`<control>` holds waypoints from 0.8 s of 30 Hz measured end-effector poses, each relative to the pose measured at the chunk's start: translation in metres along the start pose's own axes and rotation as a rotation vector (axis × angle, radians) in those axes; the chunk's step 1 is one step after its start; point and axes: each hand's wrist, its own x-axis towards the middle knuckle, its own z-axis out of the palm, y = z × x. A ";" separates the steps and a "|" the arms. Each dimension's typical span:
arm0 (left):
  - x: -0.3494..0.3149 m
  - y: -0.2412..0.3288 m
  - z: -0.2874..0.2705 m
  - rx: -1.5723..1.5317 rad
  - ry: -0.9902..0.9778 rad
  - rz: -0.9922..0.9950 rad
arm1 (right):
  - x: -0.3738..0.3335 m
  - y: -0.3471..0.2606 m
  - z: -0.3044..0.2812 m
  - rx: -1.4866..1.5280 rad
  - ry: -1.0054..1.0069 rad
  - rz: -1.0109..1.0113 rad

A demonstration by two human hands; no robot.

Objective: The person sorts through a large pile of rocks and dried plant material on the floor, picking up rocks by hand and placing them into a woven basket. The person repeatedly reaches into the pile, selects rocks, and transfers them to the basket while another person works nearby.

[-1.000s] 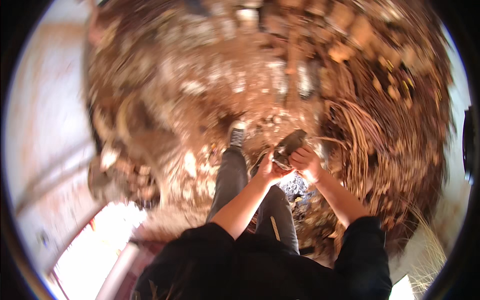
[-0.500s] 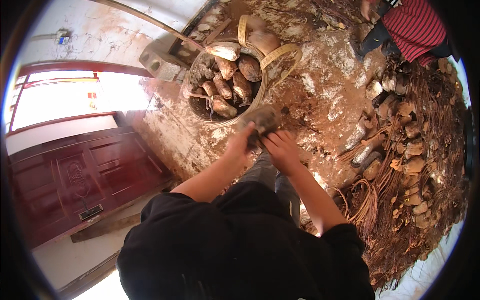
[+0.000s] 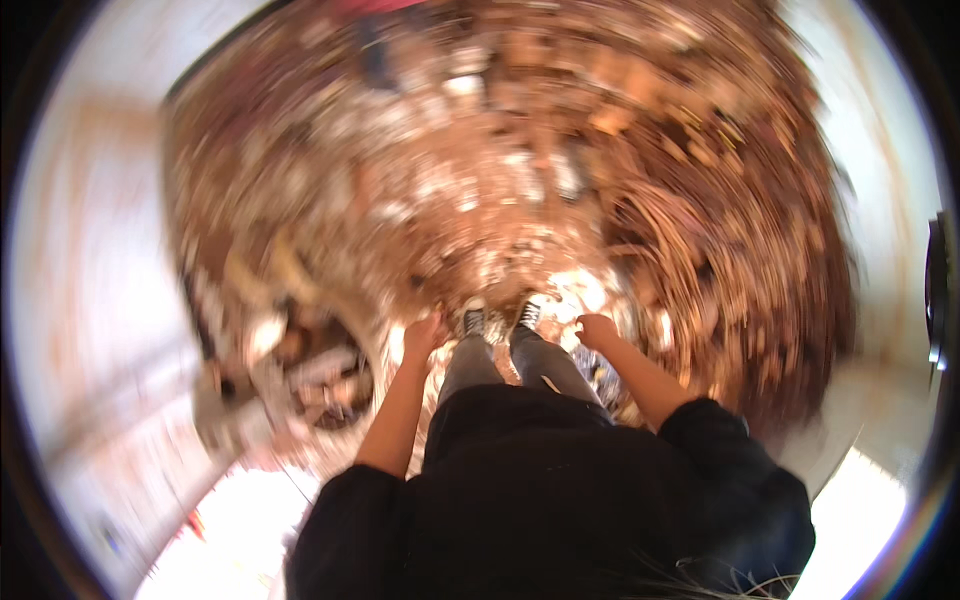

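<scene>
My left hand (image 3: 425, 335) hangs beside my left leg, its fingers smeared by motion; I make out nothing in it. Out to the right of my right leg, my right hand (image 3: 597, 331) is loosely bent, thumb apart from the fingers, and no object shows in it. Both forearms are lowered and spread apart. Left of my left hand stands a round woven basket (image 3: 372, 335) with pale looped handles (image 3: 290, 272). Inside are brown, elongated root-like lumps (image 3: 335, 388), too blurred to tell one by one.
A large heap of brown stalks or roots (image 3: 740, 250) spreads along the right. Pale and brown lumps (image 3: 465, 85) lie on the dirt floor (image 3: 450, 215) ahead. At the far edge is a blurred person in red (image 3: 380, 8). A whitish wall (image 3: 105, 250) runs along the left.
My view has swung to the right, putting the basket at the left. My hands have parted and dropped beside my legs. The dark lump they held together no longer shows in them.
</scene>
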 end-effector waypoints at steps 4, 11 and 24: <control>0.020 0.021 0.020 0.116 -0.140 -0.063 | -0.056 0.080 0.050 0.538 0.192 0.457; 0.039 0.049 0.076 0.509 -0.147 -0.109 | -0.089 0.119 0.146 1.023 0.369 0.529; 0.058 0.062 0.339 0.953 -0.465 0.034 | -0.023 0.144 0.113 1.655 0.258 0.484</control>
